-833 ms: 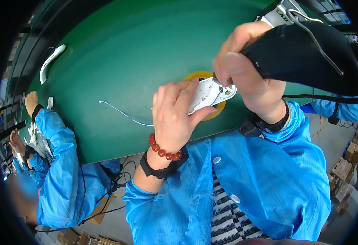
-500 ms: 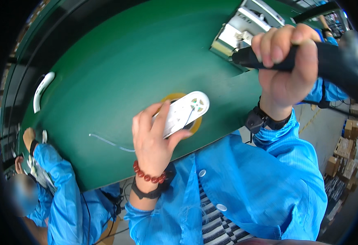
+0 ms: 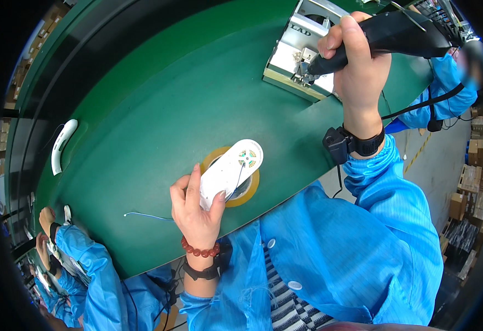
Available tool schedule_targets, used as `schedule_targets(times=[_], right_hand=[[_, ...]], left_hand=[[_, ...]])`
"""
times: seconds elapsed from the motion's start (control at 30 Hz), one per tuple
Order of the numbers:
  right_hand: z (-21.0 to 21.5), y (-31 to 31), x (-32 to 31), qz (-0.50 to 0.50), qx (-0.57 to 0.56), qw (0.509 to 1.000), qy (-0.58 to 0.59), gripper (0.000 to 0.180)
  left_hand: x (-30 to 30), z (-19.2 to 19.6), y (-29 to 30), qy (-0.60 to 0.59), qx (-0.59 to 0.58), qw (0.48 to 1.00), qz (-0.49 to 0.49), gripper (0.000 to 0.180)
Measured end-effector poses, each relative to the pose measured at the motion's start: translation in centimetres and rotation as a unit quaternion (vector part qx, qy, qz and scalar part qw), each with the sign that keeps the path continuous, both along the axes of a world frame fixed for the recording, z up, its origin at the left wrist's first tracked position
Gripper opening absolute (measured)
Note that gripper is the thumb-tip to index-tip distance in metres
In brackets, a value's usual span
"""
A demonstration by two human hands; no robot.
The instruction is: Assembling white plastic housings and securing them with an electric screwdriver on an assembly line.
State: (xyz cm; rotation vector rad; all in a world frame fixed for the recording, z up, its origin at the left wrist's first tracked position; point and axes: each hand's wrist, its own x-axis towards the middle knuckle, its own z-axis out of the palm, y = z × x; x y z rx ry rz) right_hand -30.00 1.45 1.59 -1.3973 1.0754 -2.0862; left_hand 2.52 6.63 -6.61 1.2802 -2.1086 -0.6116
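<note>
My left hand [image 3: 196, 214] grips the near end of a white oblong plastic housing [image 3: 222, 175]. It rests tilted over a roll of yellow tape [image 3: 252, 190] lying on the green table. A round vented opening shows at the housing's far end, and a thin blue wire [image 3: 148, 215] trails out to the left of my hand. Up at the right, my right hand [image 3: 363, 74] is wrapped round a black electric screwdriver [image 3: 398, 37]. Its tip points down-left at the front pickup of a pale box-shaped screw feeder [image 3: 283, 54]; whether the two touch, I cannot tell.
A curved white plastic piece [image 3: 61, 148] lies at the table's left. Co-workers in blue sit to the left, one sleeve [image 3: 90, 248] close by, and another person [image 3: 451, 83] is at the right. Cardboard boxes [image 3: 470, 171] stand on the floor at the right.
My right hand has carried the screwdriver left, bringing its tip to the front of the feeder. My left hand still holds the housing on the tape roll. The view has shifted slightly.
</note>
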Motion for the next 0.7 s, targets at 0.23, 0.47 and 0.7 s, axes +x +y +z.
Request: schedule_targets(times=[0.23, 0.47, 0.7], right_hand=[[-1.7, -0.3, -0.4, -0.008, 0.009, 1.0, 0.005, 0.01], [-2.7, -0.5, -0.5, -0.02, 0.032, 0.999, -0.009, 0.008], [-2.3, -0.8, 0.4, -0.017, 0.095, 0.993, -0.067, 0.011]], left_hand=[[-0.1, 0.0, 0.1, 0.016, 0.048, 0.999, 0.006, 0.054], [-0.4, -0.2, 0.0, 0.009, 0.064, 0.998, 0.01, 0.054], [-0.2, -0.1, 0.4, 0.002, 0.073, 0.997, 0.018, 0.061]])
